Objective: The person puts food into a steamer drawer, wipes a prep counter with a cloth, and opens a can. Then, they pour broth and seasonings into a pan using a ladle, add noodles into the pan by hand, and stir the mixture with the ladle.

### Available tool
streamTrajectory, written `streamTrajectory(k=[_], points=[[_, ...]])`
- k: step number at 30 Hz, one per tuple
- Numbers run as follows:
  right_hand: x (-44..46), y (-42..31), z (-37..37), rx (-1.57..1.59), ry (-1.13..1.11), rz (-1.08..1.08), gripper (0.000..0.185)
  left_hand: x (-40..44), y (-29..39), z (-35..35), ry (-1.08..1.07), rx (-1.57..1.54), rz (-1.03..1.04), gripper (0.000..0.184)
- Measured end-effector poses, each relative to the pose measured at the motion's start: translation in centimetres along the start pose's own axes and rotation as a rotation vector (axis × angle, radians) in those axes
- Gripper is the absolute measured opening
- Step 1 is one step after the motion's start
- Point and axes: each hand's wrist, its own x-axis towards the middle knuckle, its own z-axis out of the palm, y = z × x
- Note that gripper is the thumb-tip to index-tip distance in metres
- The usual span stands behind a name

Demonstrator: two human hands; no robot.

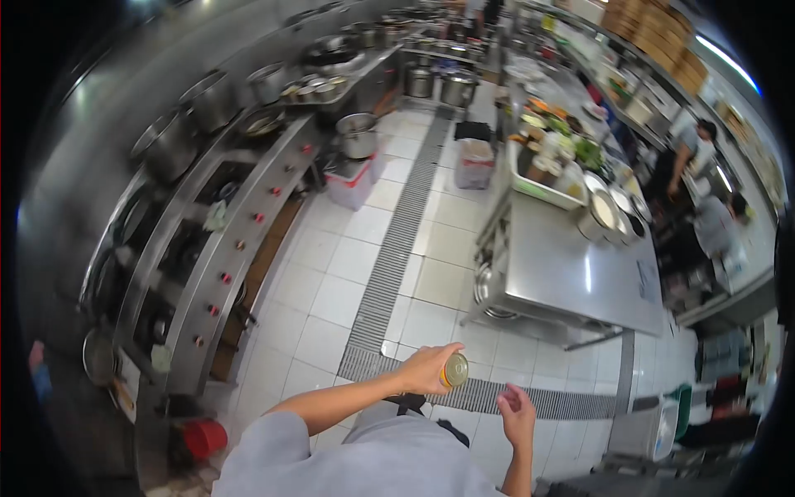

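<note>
- The steel table [571, 265] is the landmark here; the metal can [455, 370] is in mid-air on its near side, off toward the stove [233, 258] and above the floor drain grate [538, 398].
- The left hand [425, 369] has the can, thumb and fingers wrapped about its side, with one bare metal end turned up toward the camera.
- The right hand [517, 410] is on the near side of the table too, just beside the can but apart from it; it looks empty, its fingers loosely bent and parted.
- A strip of orange-yellow shows on the can's side; the print is too small to read.
- The can should handle as a stiff, compact thing, unlikely to crush under a firm grip; whether it is full, and so how heavy, I cannot tell.
- Its smooth wall could slip in wet or greasy fingers, so the best hold is around the middle of the side, clear of the rim.
- On the table's far part sit a white tray [546, 191] of containers and, beside it, a steel pot [598, 217].
- Across the aisle from the table, the stove runs alongside, with a red bucket [204, 437] on the floor by its near end.
</note>
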Motion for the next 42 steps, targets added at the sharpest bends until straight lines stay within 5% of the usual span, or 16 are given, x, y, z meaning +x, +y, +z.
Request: streamTrajectory(k=[7, 10, 14, 19, 21, 32, 36, 42], points=[[9.9, -12.3, 9.5, -0.421, -0.364, -0.478, 0.042, -0.2, -1.8, -3.1, 0.253, 0.112, -0.141, 0.070], [13.6, -12.8, 11.6, -0.606, -0.525, -0.510, 0.042, 1.8, -3.4, -2.9, 0.305, 0.142, -0.126, 0.067], [18.6, -13.8, 13.6, -0.686, -0.444, -0.650, 0.037, 5.4, -6.5, -4.5, 0.324, 0.082, -0.214, 0.068], [27.1, -18.0, 17.3, -0.736, -0.632, -0.478, 0.036, 9.7, -9.4, -10.2, 0.427, 0.176, -0.226, 0.071], [29.9, -19.9, 20.0, -0.730, -0.733, -0.719, 0.034, 10.8, -10.5, -12.6, 0.522, 0.212, -0.275, 0.071], [36.4, -29.1, 43.0, -0.801, -1.068, -1.174, 0.022, 9.4, -21.5, -23.9, 1.196, 0.306, -0.501, 0.073], [38.5, -31.6, 51.3, -0.843, -1.124, -1.380, 0.027, 8.0, -28.3, -28.8, 1.291, 0.159, -0.516, 0.079], [44.1, -40.2, 62.0, -0.947, -1.205, -1.379, 0.019, 7.6, -33.8, -39.8, 1.363, 0.002, -0.480, 0.081]])
